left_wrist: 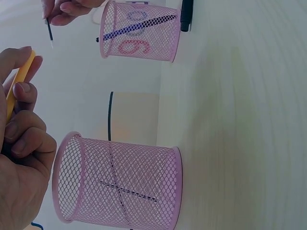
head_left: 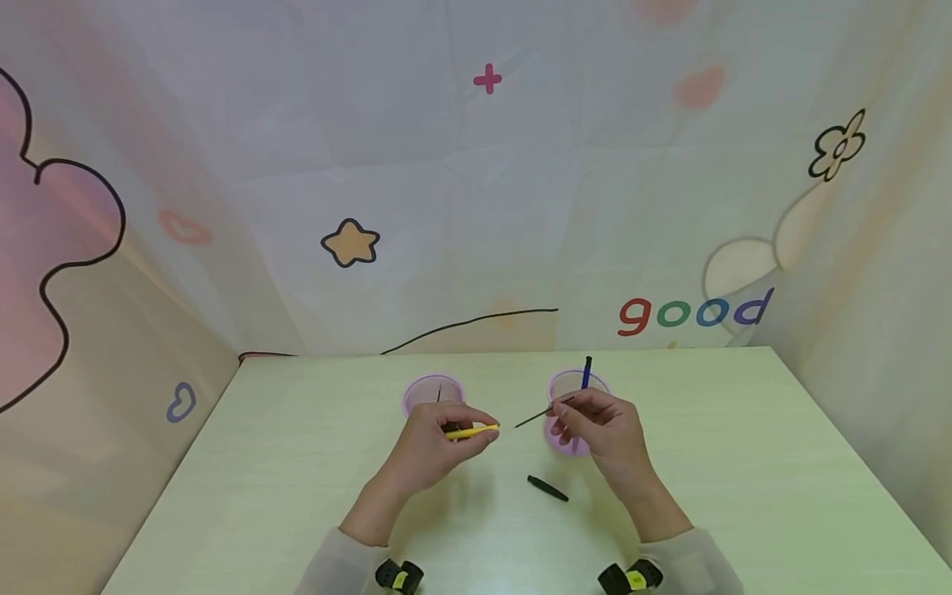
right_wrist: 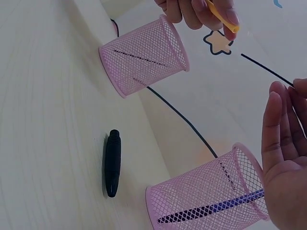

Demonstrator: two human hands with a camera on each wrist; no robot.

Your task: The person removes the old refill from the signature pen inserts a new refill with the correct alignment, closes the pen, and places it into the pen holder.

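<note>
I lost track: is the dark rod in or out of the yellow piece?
Out: every view shows a gap between the dark rod and the yellow piece.

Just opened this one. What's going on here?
A person's left hand holds a yellow pen barrel, and the right hand pinches a thin dark rod. The rod points toward the barrel, not touching it. Behind the hands stand two pink mesh cups, the right one holding a blue pen. A black pen-like piece lies on the table.
</note>
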